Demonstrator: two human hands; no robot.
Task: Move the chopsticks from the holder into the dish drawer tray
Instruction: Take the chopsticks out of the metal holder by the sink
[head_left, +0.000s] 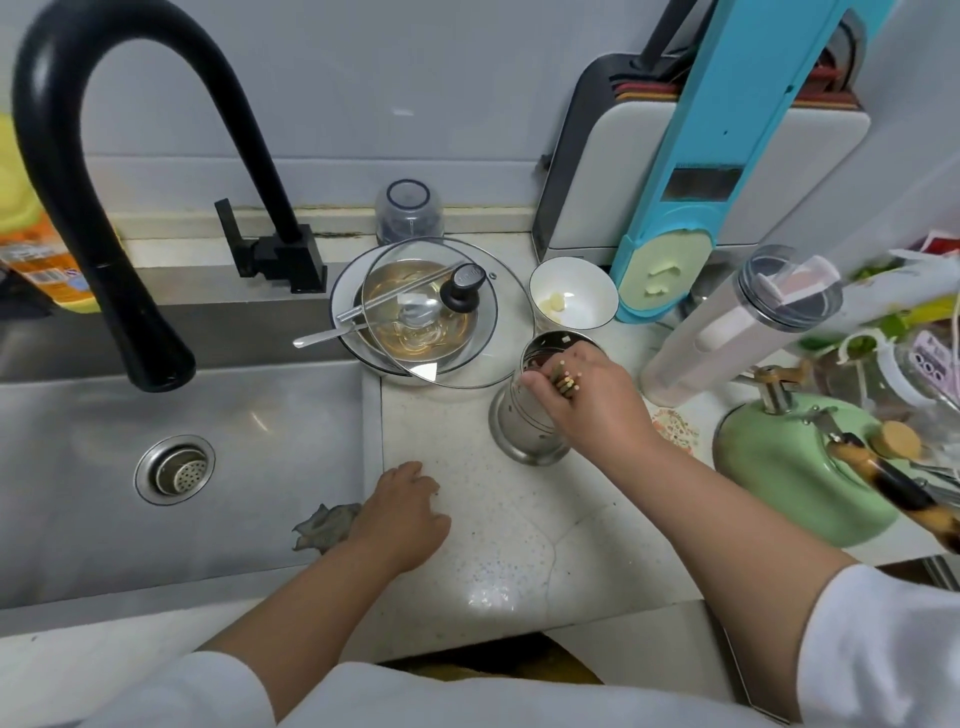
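Observation:
A perforated steel chopstick holder (524, 426) stands upright on the speckled white counter (467, 519), right of the sink. My right hand (587, 400) is over its mouth, fingers closed around a bundle of chopsticks (565, 378) whose square wooden ends show between my fingers. Most of their length is hidden inside the holder. My left hand (402, 514) rests palm down on the counter by the sink's edge, fingers loosely curled, holding nothing. No dish drawer tray is in view.
A steel sink (156, 467) with a black faucet (104, 182) fills the left; a grey rag (324, 527) lies at its rim. Behind the holder sit a glass-lidded pan (431, 312) and white bowl (574, 299). A green kettle (800, 467) and bottle (727, 332) crowd the right.

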